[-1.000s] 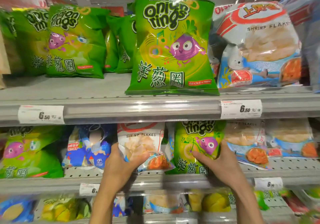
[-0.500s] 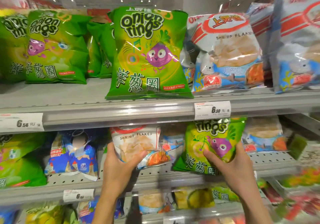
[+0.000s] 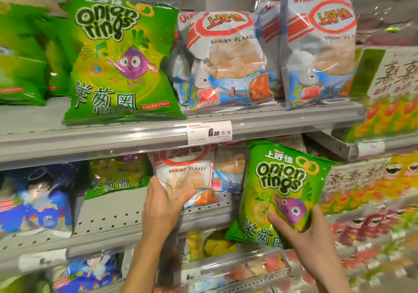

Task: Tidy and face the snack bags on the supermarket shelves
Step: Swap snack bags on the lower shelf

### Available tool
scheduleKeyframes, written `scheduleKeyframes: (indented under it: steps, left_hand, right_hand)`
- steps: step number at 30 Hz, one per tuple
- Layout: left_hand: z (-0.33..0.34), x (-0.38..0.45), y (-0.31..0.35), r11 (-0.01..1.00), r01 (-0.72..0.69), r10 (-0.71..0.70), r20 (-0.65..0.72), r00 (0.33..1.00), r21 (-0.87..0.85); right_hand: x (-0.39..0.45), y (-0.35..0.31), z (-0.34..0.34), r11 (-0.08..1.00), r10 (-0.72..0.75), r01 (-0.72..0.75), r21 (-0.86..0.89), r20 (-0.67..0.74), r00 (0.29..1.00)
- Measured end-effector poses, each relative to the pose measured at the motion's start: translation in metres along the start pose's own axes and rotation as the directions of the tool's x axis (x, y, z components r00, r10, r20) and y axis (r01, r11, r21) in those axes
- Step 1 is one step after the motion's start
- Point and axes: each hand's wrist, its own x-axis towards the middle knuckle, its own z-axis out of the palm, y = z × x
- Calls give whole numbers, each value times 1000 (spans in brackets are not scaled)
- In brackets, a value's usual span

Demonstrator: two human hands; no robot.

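My right hand [image 3: 316, 236] grips the lower part of a green Onion Rings bag [image 3: 282, 186], which is pulled out in front of the middle shelf and tilted slightly. My left hand [image 3: 162, 209] holds a white Shrimp Flakes bag [image 3: 185, 177] by its lower left corner on the middle shelf [image 3: 108, 222]. Another Shrimp Flakes bag [image 3: 229, 170] stands between the two held bags. A second Onion Rings bag [image 3: 117, 175] leans further back on the same shelf, left of my left hand.
The top shelf [image 3: 90, 141] carries a front-facing Onion Rings bag [image 3: 119, 59], more green bags [image 3: 22, 62] to its left and Shrimp Flakes bags [image 3: 226, 59] to its right. A blue bag [image 3: 38, 200] stands at middle left. A price tag [image 3: 209, 132] hangs on the top rail.
My right hand has drawn the Onion Rings bag forward and to the right, out from the middle shelf. My left hand keeps hold of the Shrimp Flakes bag. The view has swung right.
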Motion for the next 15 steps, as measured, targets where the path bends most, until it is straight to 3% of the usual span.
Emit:
scheduleKeyframes:
  steps: [7, 9, 15]
  left_hand:
    - [-10, -4, -6, 965, 0, -16, 58, 998, 261]
    - [-23, -13, -15, 947, 7, -12, 13, 1000, 323]
    - [-82, -53, -65, 916, -101, 179, -173, 969, 388]
  right_hand:
    - [-15, -11, 4, 996, -82, 74, 58, 137, 987]
    - [-22, -18, 14, 990, -131, 121, 68, 177, 975]
    - [-50, -43, 76, 981, -195, 178, 79, 335, 922]
